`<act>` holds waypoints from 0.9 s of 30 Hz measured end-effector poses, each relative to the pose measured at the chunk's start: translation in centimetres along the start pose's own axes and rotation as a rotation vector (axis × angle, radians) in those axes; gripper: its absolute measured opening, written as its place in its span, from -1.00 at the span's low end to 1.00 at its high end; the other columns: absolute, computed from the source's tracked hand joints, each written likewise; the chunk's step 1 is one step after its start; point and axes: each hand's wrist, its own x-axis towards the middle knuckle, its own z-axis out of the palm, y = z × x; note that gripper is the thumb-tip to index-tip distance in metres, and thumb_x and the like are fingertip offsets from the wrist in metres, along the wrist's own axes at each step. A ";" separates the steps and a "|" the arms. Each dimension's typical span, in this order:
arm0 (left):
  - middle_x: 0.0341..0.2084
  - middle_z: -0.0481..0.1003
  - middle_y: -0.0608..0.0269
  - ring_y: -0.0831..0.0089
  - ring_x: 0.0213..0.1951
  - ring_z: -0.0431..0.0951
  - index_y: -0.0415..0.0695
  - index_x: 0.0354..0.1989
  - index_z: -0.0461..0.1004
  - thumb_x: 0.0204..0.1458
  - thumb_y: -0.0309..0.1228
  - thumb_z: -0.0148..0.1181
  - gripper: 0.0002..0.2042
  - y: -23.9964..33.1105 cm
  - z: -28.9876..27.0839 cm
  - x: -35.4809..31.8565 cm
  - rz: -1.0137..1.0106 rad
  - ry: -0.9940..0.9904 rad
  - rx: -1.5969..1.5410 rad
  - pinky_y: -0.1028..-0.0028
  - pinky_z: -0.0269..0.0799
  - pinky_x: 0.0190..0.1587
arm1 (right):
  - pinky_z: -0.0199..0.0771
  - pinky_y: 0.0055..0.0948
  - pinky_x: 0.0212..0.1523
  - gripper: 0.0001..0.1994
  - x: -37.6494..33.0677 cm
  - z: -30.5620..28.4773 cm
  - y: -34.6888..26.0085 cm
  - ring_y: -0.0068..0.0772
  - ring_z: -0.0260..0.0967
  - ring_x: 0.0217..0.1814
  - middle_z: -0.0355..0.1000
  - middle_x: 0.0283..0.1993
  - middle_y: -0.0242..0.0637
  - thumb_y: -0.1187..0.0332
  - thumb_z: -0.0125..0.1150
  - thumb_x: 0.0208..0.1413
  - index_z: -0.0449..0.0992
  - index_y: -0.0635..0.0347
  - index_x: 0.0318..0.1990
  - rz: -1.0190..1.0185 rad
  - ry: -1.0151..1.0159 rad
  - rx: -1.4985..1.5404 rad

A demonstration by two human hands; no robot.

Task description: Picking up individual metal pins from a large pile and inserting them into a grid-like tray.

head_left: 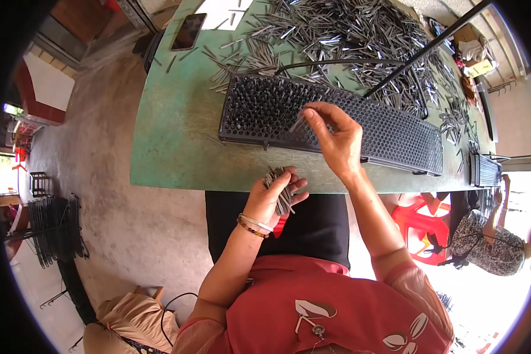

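My left hand [272,196] is closed around a bundle of thin grey metal pins [281,190] at the near edge of the green table [171,130]. My right hand [335,138] reaches over a long black perforated tray [389,133] and pinches a single pin [297,123] at its fingertips, just above the tray's holes. The left part of the tray [259,106] is filled with upright pins; the right part shows bare holes.
A big heap of loose metal pins [348,35] covers the far side of the table. A dark phone [188,31] lies at the far left. Black rods [430,44] cross the heap. A red plastic stool [422,227] and another person [492,248] are at right, by a second tray [485,170].
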 end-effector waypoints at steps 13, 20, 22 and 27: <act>-0.29 0.42 0.25 0.40 -0.21 0.49 -0.22 -0.09 0.39 0.12 -0.48 0.05 -0.80 -0.4 -0.2 -0.2 -0.077 -0.041 -0.025 0.27 0.55 -0.14 | 0.45 -0.53 -0.31 -0.83 -0.1 0.9 1.0 -0.47 0.47 -0.33 0.52 -0.31 -0.24 0.48 0.25 0.00 0.54 0.26 -0.21 -0.342 0.032 -0.299; -0.29 0.42 0.22 0.37 -0.20 0.49 -0.26 -0.06 0.36 0.03 -0.62 0.02 -0.73 -0.2 -0.4 -0.2 -0.063 -0.054 -0.031 0.22 0.52 -0.08 | 0.46 -0.50 -0.31 -0.84 -0.1 1.1 1.4 -0.42 0.49 -0.33 0.52 -0.29 -0.22 0.51 0.24 0.00 0.53 0.25 -0.22 -0.372 0.065 -0.345; -0.30 0.42 0.21 0.35 -0.19 0.49 -0.27 -0.04 0.35 0.00 -0.65 0.01 -0.70 -0.2 -0.4 -0.3 -0.063 -0.058 -0.033 0.21 0.50 -0.06 | 0.47 -0.50 -0.31 -0.84 -0.2 1.1 1.3 -0.42 0.49 -0.34 0.52 -0.29 -0.22 0.51 0.24 0.00 0.53 0.25 -0.22 -0.362 0.077 -0.349; -0.30 0.42 0.19 0.32 -0.17 0.49 -0.30 -0.01 0.32 -0.03 -0.68 0.00 -0.66 0.0 -0.3 -0.4 -0.060 -0.079 -0.033 0.20 0.47 -0.02 | 0.47 -0.48 -0.29 -0.84 -0.2 1.4 1.5 -0.37 0.50 -0.32 0.52 -0.30 -0.22 0.51 0.25 -0.01 0.53 0.25 -0.22 -0.336 0.121 -0.272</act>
